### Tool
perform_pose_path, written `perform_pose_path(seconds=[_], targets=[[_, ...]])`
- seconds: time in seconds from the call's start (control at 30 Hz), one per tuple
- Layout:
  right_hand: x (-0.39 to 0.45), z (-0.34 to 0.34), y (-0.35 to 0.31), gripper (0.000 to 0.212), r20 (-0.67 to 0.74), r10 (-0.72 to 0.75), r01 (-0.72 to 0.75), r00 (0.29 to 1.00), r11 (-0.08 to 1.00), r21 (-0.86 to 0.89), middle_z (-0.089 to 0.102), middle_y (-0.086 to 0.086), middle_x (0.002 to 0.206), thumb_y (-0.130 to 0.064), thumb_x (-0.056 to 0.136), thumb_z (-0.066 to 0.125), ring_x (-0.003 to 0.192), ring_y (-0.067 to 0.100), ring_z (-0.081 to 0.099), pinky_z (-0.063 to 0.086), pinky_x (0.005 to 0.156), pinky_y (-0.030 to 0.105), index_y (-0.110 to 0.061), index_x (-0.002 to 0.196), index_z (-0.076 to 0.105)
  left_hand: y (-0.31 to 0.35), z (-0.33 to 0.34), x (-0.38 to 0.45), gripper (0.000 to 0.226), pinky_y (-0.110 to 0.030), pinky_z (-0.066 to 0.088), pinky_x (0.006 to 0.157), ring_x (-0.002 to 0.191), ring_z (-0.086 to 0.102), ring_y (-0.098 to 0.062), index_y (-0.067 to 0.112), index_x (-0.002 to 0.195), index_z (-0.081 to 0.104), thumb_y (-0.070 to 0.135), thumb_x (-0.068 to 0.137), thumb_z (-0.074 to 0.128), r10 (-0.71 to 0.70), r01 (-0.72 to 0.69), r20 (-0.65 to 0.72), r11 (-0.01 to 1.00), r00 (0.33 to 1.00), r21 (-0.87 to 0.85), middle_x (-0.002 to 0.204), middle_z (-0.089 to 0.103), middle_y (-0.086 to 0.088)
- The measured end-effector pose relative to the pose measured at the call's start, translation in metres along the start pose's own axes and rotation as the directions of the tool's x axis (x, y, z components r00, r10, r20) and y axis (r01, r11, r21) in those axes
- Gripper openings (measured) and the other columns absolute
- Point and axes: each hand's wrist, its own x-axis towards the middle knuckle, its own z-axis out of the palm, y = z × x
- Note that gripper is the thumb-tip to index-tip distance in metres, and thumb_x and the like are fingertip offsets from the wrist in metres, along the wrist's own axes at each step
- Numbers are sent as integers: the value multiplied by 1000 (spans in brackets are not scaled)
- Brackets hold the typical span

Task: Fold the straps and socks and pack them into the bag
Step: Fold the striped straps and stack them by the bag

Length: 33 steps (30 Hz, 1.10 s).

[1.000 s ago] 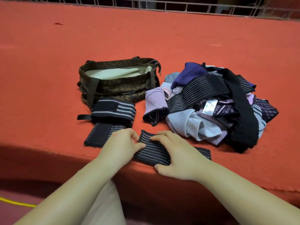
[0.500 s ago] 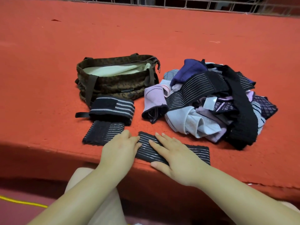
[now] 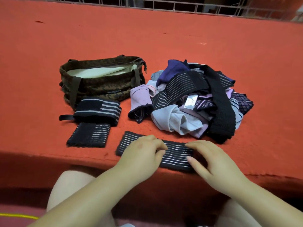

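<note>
Head view: both hands (image 3: 142,154) flat on ribbed striped strap (image 3: 175,155)

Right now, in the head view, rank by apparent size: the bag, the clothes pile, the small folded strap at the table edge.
1. Clothes pile and bag: too alike to rank.
2. Small folded strap, clearly smallest, despite lying nearer the camera.

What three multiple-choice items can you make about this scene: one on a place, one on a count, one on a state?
1. Where does the bag stand relative to the clothes pile?
A. left of it
B. right of it
C. on top of it

2. How many folded straps lie in front of the bag?
A. none
B. two
C. five

3. The bag is
A. zipped shut
B. open
C. upside down

Key: 1 A, the pile lies to its right; 2 B, the thick folded strap and the thin folded strap; 3 B, its pale lining shows.
</note>
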Motion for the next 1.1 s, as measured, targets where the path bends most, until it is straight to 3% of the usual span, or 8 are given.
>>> perform_pose_path(seconds=[0.23, 0.37, 0.5, 0.6, 0.7, 0.8, 0.97, 1.1], targets=[[-25, 7, 20, 40, 24, 22, -20, 999, 999, -46, 64, -4, 114, -48, 91, 46, 106, 16, 60, 48, 92, 37, -22, 112, 68, 41, 29, 17, 31, -28, 37, 94, 107, 52, -14, 27, 102, 65, 52, 91, 49, -121, 114, 124, 992, 985, 57, 106, 57, 5], [-23, 8, 12, 51, 71, -34, 31, 997, 999, 41, 52, -8, 136, -55, 95, 33, 125, 9, 45, 31, 106, 25, -26, 128, 58, 46, 25, 17, 36, -29, 44, 85, 94, 57, -10, 27, 90, 66, 60, 83, 55, -224, 235, 137, 969, 965, -70, 96, 60, 10], [1, 5, -10, 56, 64, -98, 90, 993, 989, 119, 33, -16, 150, -57, 94, 32, 138, 0, 27, 21, 113, 22, -31, 143, 39, 25, -3, 20, 25, -25, 46, 67, 60, 57, -1, 20, 70, 69, 41, 83, 66, -333, 360, 143, 818, 932, -448, 64, 66, 10], [26, 10, -37, 57, 96, -159, 146, 983, 980, 133, 31, -14, 152, -53, 92, 32, 141, 4, 24, 18, 115, 24, -33, 145, 33, -1, -33, 18, 18, -14, 43, 52, 46, 52, 2, 18, 69, 70, 19, 87, 66, -410, 421, 146, 734, 900, -533, 54, 63, 9], [47, 27, -61, 61, 149, -221, 206, 964, 973, 107, 31, -4, 153, -53, 90, 29, 143, 15, 25, 14, 114, 27, -26, 145, 37, -30, -50, 10, 12, -11, 42, 44, 40, 53, 2, 12, 75, 68, 10, 87, 65, -474, 487, 158, 728, 866, -483, 44, 60, 11], [61, 43, -75, 68, 222, -242, 232, 945, 970, 74, 28, -1, 155, -56, 87, 23, 145, 18, 20, 8, 115, 29, -24, 146, 35, -55, -53, 5, 5, -29, 56, 68, 53, 64, -11, 17, 78, 70, 18, 82, 72, -546, 537, 80, 769, 834, -346, 61, 70, 4], [71, 57, -78, 78, 311, -242, 248, 919, 969, 23, 23, -4, 157, -62, 81, 10, 146, 14, 13, -4, 113, 24, -26, 147, 33, -64, -47, 2, 14, -32, 50, 84, 90, 64, -20, 24, 85, 68, 36, 79, 73, -560, 562, -47, 826, 827, 50, 88, 69, 2], [76, 48, -79, 58, 265, -102, 93, 959, 995, 47, 23, -5, 157, -54, 95, 30, 145, 11, 13, 1, 115, 21, -27, 146, 34, -63, -46, 6, 17, -29, 49, 81, 92, 62, -21, 23, 82, 69, 40, 79, 72, -575, 568, 4, 810, 818, 142, 87, 67, 0]])
